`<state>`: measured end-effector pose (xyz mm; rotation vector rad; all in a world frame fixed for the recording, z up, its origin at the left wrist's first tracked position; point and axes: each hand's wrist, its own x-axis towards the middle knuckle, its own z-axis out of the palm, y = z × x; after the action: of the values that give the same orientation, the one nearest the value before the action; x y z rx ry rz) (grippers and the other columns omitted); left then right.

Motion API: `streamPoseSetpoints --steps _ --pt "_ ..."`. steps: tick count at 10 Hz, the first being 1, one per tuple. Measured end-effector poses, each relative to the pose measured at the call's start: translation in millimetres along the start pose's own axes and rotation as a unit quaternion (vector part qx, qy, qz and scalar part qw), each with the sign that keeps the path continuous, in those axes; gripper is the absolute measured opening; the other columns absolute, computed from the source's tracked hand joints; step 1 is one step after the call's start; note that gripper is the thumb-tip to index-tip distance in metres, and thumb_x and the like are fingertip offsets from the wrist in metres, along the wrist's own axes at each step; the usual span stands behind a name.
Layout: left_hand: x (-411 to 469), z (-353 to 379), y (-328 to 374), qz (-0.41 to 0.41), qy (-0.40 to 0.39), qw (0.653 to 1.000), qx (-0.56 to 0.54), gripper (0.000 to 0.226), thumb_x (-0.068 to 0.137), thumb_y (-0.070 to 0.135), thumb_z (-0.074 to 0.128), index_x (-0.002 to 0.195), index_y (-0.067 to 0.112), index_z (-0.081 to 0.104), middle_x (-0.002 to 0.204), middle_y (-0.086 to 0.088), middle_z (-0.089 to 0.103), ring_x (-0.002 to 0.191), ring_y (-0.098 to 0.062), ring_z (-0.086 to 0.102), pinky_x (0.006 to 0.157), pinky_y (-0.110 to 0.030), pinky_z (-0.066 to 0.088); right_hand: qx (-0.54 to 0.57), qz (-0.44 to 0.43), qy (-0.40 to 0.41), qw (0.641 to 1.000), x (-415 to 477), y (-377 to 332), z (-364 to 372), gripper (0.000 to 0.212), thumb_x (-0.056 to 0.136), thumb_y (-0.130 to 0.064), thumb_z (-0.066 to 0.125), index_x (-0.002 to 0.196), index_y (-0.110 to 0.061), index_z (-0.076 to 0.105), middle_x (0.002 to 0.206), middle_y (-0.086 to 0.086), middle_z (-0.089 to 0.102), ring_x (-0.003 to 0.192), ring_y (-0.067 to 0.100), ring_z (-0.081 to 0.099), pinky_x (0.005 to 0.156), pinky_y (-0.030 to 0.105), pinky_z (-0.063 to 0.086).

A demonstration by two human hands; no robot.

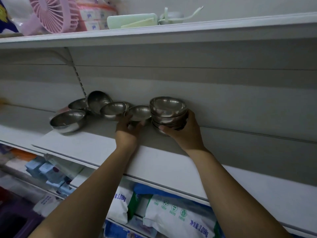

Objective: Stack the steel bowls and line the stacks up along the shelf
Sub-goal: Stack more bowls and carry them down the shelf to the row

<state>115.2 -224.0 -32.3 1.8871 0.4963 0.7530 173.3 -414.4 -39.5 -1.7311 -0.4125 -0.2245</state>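
A stack of several steel bowls (168,110) stands at the back of the white shelf (96,143). My right hand (185,131) grips the stack from its right side, thumb across the lower bowls. Just left of the stack, my left hand (127,128) holds a single steel bowl (138,112) from below, fingers curled under it. Further left lie loose bowls: one tilted next to it (115,109), one leaning upright against the back wall (98,101), one behind (78,104), and a larger one nearest the front (68,121).
The shelf above (154,34) carries a pink fan (53,13), packets and a pale green tray. Below the shelf are white and green bags (178,215) and blue packs (46,170). A slotted upright (78,76) runs down the back wall behind the loose bowls.
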Motion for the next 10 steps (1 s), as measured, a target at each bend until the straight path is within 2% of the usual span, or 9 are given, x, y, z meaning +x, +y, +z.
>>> streamPoseSetpoints --steps 1,2,3,4,5,6,7,9,10 --pt "2 3 -3 -0.020 0.000 1.000 0.010 0.056 0.090 0.029 0.074 0.141 0.016 0.054 0.134 -0.003 0.063 0.121 -0.017 0.060 0.093 -0.021 0.043 -0.005 0.002 0.005 1.000 4 5 4 0.099 0.058 -0.041 0.097 0.141 -0.024 0.045 0.132 -0.008 0.058 0.116 0.006 0.057 0.081 0.002 0.039" --pt "5 6 -4 -0.057 0.009 0.997 -0.046 0.049 0.090 0.016 0.075 0.136 0.008 0.058 0.117 -0.008 0.066 0.114 -0.023 0.063 0.075 -0.007 0.048 0.003 0.005 -0.002 1.000 5 6 5 0.098 0.060 -0.040 0.097 0.140 -0.026 0.043 0.134 -0.007 0.057 0.117 0.006 0.056 0.085 0.005 0.040" --pt "1 6 -5 -0.058 0.025 0.995 -0.078 0.046 0.087 0.011 0.078 0.129 0.003 0.061 0.108 -0.008 0.065 0.102 -0.020 0.063 0.063 -0.001 0.047 0.015 0.009 -0.009 1.000 5 7 6 0.098 0.062 -0.039 0.096 0.141 -0.029 0.040 0.137 -0.008 0.055 0.118 0.006 0.056 0.088 0.008 0.041" --pt "2 3 -9 -0.042 0.037 0.994 -0.093 0.035 0.086 0.019 0.080 0.118 0.016 0.066 0.105 -0.005 0.070 0.106 -0.022 0.066 0.070 -0.009 0.047 0.025 0.014 -0.016 0.999 5 7 5 0.092 0.064 -0.035 0.096 0.132 -0.039 0.034 0.131 -0.012 0.055 0.115 0.003 0.055 0.082 -0.002 0.039" --pt "-1 1 -8 -0.043 0.050 0.990 -0.124 0.030 0.085 0.021 0.081 0.109 0.024 0.065 0.099 0.000 0.072 0.107 -0.023 0.067 0.085 -0.025 0.051 0.028 0.011 -0.024 0.999 5 7 4 0.094 0.065 -0.034 0.096 0.135 -0.039 0.033 0.135 -0.010 0.055 0.117 0.004 0.056 0.080 -0.006 0.038" --pt "-6 -1 -5 -0.027 0.078 0.987 -0.137 0.031 0.084 0.022 0.081 0.111 0.025 0.067 0.098 0.006 0.071 0.107 -0.020 0.067 0.092 -0.028 0.051 0.035 0.009 -0.025 0.999 4 6 2 0.095 0.065 -0.031 0.096 0.140 -0.032 0.037 0.133 -0.008 0.057 0.111 0.001 0.057 0.078 -0.006 0.039" --pt "-8 -1 0 -0.013 0.103 0.982 -0.157 0.035 0.084 0.025 0.082 0.116 0.023 0.069 0.109 0.000 0.072 0.109 -0.019 0.066 0.095 -0.030 0.052 0.037 0.004 -0.025 0.999 4 4 3 0.092 0.065 -0.029 0.096 0.137 -0.030 0.040 0.131 -0.007 0.059 0.108 0.001 0.059 0.077 -0.005 0.040" --pt "2 -18 30 0.017 0.125 0.959 -0.253 0.038 0.083 0.017 0.082 0.119 0.013 0.071 0.108 0.000 0.074 0.101 -0.012 0.070 0.088 -0.022 0.053 0.045 0.010 -0.047 0.998 1 1 4 0.089 0.065 -0.029 0.096 0.129 -0.038 0.036 0.114 -0.028 0.054 0.093 -0.028 0.049 0.073 -0.005 0.039" --pt "7 -27 49 0.051 0.110 0.959 -0.256 0.038 0.082 0.015 0.083 0.118 0.014 0.071 0.111 -0.005 0.075 0.106 -0.018 0.071 0.095 -0.030 0.055 0.047 0.009 -0.068 0.997 0 -1 4 0.090 0.066 -0.028 0.095 0.133 -0.036 0.036 0.119 -0.019 0.057 0.100 -0.016 0.053 0.074 -0.005 0.040"
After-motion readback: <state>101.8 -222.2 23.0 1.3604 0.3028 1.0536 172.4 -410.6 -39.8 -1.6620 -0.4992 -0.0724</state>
